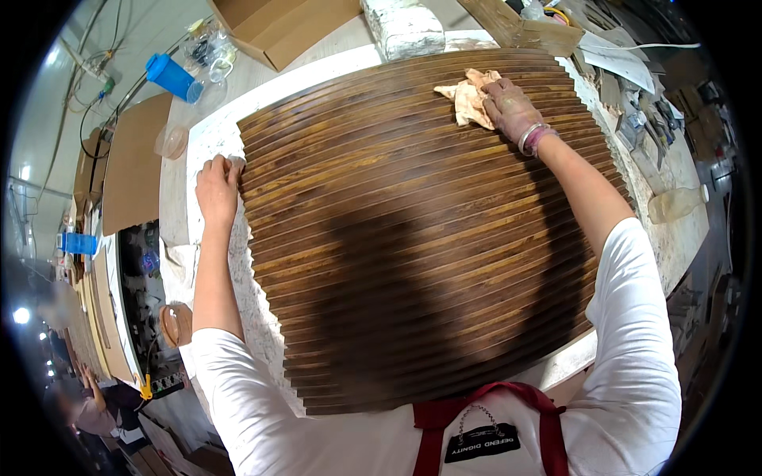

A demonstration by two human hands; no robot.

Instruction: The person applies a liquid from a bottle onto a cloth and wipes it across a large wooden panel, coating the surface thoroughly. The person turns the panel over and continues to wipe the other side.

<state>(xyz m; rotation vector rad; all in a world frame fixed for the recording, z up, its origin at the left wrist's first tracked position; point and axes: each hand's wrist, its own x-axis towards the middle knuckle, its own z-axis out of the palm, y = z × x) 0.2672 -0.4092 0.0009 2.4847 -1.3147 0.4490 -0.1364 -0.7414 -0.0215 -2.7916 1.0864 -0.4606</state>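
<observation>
A large dark brown ribbed wooden panel (413, 170) lies flat in front of me, its glossy slats running from left to right. My right hand (513, 111), in a thin stained glove with bangles at the wrist, presses a crumpled peach-coloured cloth (470, 98) onto the panel's far right part. At the panel's upper left edge, my left hand (217, 190) is bare, its fingers curled closed against the rim. Shadows of my head and arm darken the near half of the slats.
The panel rests on a white-stained worktable (214, 143). Beyond it stand an open cardboard box (278, 32), a white-smeared block (403, 30) and a blue cup (168, 75). A cloudy bottle (676, 205) and tools sit at right. Another person (94, 408) is at far lower left.
</observation>
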